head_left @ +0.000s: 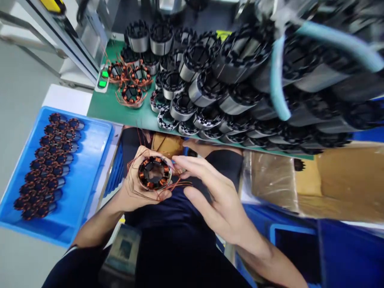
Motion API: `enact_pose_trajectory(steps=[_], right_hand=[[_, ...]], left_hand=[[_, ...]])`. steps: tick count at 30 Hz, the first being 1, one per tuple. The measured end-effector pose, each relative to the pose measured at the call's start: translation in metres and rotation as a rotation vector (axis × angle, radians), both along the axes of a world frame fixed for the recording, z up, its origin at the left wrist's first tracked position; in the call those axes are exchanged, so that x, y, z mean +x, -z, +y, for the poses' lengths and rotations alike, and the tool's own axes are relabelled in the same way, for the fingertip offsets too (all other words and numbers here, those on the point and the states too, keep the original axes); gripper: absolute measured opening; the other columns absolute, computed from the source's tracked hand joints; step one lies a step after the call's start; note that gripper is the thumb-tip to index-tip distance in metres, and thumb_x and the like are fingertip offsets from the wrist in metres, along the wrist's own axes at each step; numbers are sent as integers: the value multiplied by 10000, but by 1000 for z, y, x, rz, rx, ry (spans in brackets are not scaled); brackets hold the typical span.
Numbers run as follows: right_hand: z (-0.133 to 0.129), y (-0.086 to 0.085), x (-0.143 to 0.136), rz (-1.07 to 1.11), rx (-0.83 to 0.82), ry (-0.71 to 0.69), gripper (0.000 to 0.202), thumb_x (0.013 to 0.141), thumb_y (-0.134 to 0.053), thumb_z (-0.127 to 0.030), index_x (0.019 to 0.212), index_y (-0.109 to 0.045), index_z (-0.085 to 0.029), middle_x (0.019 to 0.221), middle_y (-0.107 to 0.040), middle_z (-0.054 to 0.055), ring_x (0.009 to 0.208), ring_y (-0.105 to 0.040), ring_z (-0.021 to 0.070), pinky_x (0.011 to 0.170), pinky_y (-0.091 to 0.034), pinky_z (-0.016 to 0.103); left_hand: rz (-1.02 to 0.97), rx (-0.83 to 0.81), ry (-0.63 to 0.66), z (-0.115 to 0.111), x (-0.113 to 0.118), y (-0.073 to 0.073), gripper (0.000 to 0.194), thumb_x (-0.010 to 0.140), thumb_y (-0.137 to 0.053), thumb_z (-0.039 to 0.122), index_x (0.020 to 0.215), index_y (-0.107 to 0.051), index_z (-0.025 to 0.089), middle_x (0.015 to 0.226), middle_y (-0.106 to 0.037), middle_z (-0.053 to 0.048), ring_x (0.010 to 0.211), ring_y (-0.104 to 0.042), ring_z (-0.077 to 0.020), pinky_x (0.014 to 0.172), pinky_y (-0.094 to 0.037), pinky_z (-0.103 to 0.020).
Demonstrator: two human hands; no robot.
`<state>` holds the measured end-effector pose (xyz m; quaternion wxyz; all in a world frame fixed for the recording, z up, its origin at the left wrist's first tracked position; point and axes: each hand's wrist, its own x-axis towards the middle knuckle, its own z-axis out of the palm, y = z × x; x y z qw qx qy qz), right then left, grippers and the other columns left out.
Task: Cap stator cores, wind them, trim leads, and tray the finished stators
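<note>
Over my lap, my left hand point(133, 188) is wrapped round a motor stator point(154, 173) wound with copper wire. The stator's open ring faces up toward me, and loose copper wire ends point(177, 185) stick out around it. My right hand point(210, 192) is close by on the right, its thumb and fingers apart. Its fingertips are near or touching the stator's right side, and the wire ends lie between thumb and fingers. Whether they touch the wires I cannot make out.
Stacked unwound stator cores point(207, 88) cover much of the green bench point(105, 106). Several wound stators point(132, 95) sit at its left end beside green-lit switches point(102, 84). A blue tray point(87, 160) with rows of wound stators is at left. Cardboard boxes point(345, 180) stand at right; pale blue tubes point(277, 80) hang above.
</note>
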<state>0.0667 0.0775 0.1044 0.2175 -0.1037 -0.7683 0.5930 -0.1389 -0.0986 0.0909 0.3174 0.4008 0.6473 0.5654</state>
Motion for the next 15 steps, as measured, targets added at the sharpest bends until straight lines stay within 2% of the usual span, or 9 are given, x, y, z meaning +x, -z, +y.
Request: enact_pose_trajectory(steps=[1,3,5,7,9,11,13,15], right_hand=[[-4,4,-1,-1,-53,0,485,1226,-783,-263,1709,-743,-270,1661,-808,125,1455,-821,223,1139,-730,302],[-7,4,1,4,-76,39,377,1203,-815,-205,1575,-815,-258,1520,-850,100,1230,-865,161,1019,-723,224],[-4,-2,7,10,-18,76,300,1177,-832,-125,1453,-848,-240,1334,-877,54,1059,-853,109,992,-689,175],[2,-10,16,-3,98,66,285,1173,-817,-69,1415,-847,-217,1181,-869,29,999,-839,101,996,-663,168],[12,-14,27,-68,235,3,279,1192,-775,-56,1435,-839,-177,1110,-845,45,957,-824,122,955,-657,205],[24,-14,37,-129,304,-99,243,1222,-731,-85,1425,-840,-163,1061,-819,55,898,-790,142,864,-643,252],[31,-11,43,-80,232,-192,152,1248,-730,-179,1331,-857,-195,1099,-832,72,916,-791,159,828,-641,276],[27,-4,42,82,-16,-247,107,1259,-743,-267,1214,-834,-236,1177,-865,77,928,-813,157,820,-666,273]], left_hand=[[62,30,32,1,1,-1,788,785,-1212,400,1445,-798,278,1301,-787,-95,1154,-828,-305,993,-745,-418],[40,28,66,3,4,-3,869,840,-1183,393,1585,-744,308,1354,-794,-96,1155,-851,-298,1035,-749,-431],[-53,-35,78,3,7,-5,951,924,-1130,402,1740,-647,331,1425,-804,-123,1148,-876,-297,1066,-755,-457],[-32,-56,85,4,9,-9,969,942,-1124,436,1774,-640,318,1457,-823,-147,1215,-879,-328,1130,-748,-504],[60,-29,78,6,9,-13,890,889,-1166,460,1649,-738,281,1442,-854,-147,1296,-867,-358,1175,-734,-527],[63,-6,21,10,10,-14,781,836,-1206,384,1466,-755,282,1402,-888,-110,1236,-885,-323,1144,-740,-500],[-38,2,-22,15,13,-11,759,799,-1218,262,1330,-677,294,1326,-904,-62,1115,-900,-265,1102,-747,-469],[-204,10,-22,21,20,-4,820,739,-1243,244,1255,-609,301,1226,-895,-28,1044,-894,-240,1048,-746,-436]])
